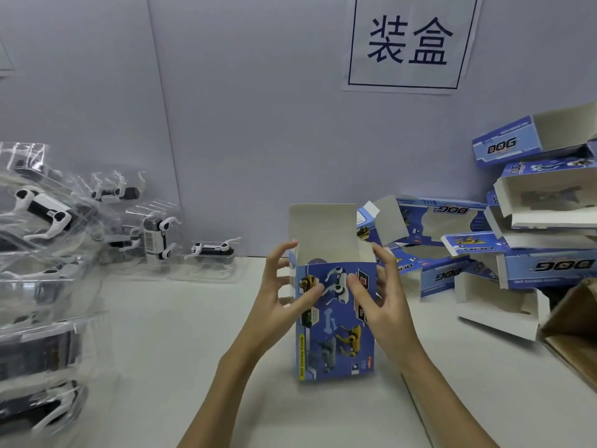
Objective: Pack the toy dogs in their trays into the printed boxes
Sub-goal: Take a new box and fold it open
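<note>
A blue printed box [336, 331] stands upright on the white table in the middle, its top open and the back flap [323, 231] raised. My left hand [284, 295] holds its left side, thumb on the front panel and fingers spread by the rim. On the box's right side is my right hand [384, 299], thumb pressed on the front panel and fingers round the right edge. Toy dogs in clear plastic trays [48, 221] are heaped at the left; one tray [211, 253] lies nearest the box.
A pile of open blue printed boxes [517, 240] fills the right side against the wall. A brown cardboard carton [571, 331] sits at the right edge. A paper sign [410, 43] hangs on the wall behind.
</note>
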Demonstrator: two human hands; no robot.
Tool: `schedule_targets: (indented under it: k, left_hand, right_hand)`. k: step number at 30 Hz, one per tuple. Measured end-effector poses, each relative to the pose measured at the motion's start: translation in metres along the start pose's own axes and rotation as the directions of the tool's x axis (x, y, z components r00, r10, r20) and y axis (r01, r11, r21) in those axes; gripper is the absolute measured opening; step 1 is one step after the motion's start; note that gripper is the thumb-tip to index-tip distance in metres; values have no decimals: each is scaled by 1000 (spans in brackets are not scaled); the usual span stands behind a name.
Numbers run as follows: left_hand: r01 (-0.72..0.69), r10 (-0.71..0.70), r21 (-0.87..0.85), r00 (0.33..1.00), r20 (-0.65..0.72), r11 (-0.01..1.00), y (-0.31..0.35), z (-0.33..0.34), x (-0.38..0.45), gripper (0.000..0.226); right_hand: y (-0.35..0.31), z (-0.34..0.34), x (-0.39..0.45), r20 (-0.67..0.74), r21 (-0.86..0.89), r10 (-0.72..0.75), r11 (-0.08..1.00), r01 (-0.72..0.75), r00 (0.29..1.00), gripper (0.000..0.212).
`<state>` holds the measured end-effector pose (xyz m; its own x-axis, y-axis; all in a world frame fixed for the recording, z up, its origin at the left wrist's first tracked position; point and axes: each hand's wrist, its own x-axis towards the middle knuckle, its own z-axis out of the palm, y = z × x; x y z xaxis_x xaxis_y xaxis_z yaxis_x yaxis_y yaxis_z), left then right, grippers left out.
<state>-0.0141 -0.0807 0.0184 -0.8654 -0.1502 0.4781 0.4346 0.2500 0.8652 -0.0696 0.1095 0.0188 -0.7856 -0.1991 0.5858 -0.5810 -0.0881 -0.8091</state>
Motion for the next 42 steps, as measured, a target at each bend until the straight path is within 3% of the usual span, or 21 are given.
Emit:
schedule_targets:
  k: [5,7,11,14,16,19,23,25,27,30,32,33,35,36,39,42]
  left_hand:
    - [-42,45,-41,997,61,998,3,13,-3,38]
    - [-47,49,-42,997,57,998,7,14,-4,41]
    - [-14,14,-13,998,60,1000,13,8,-4,64]
    - [-26,20,49,993,116,998,15,0,-2,78]
    - [-27,15,86,991,136,996,15,-6,-1,73]
    - [-45,38,66,995,93,997,14,-7,0,74]
    - [-99,104,60,992,-78,993,11,1,0,82]
    - [-88,90,21,989,-115,996,14,4,1,70]
    - [-43,36,-115,997,-65,992,17,4,4,45]
    - [-75,55,-240,994,-90,968,15,0,5,47]
    - [-87,48,-227,984,-171,970,13,-2,4,57]
    - [-80,34,-238,981,-193,968,12,-2,3,62]
    - [-46,1,-252,984,-177,967,12,-3,3,70]
    - [5,-39,-232,990,-139,973,13,-2,3,76]
    - [180,-193,-170,979,-66,969,22,7,4,102]
    - [184,-185,-23,974,-134,983,22,16,4,96]
  right_hand:
    - [2,-7,0,77,-95,-49,994,56,996,26]
    - [1,-7,0,105,-68,-46,996,54,993,27]
    - [-6,-11,0,146,-89,-86,991,100,986,55]
    - [-9,-21,3,225,-101,-33,993,57,974,44]
    - [-11,-24,2,220,-61,-5,998,19,975,43]
    - [-13,-20,2,160,-16,15,1000,-13,987,61]
    - [-6,1,-8,29,-70,-25,997,27,999,76]
    - [-3,13,-15,77,-86,-15,996,22,997,93]
    - [-4,25,-18,127,-111,46,993,-32,991,121]
    - [-10,30,-13,75,-155,140,980,-127,987,140]
    - [-9,23,-9,90,26,180,983,-183,980,126]
    - [-10,18,-7,101,167,209,960,-224,973,109]
    - [-10,6,-5,182,457,327,807,-375,927,72]
    - [-9,2,-4,221,518,361,743,-423,906,61]
    - [-4,-1,-3,213,497,403,739,-454,890,43]
    - [-4,-5,-1,207,478,424,742,-470,881,43]
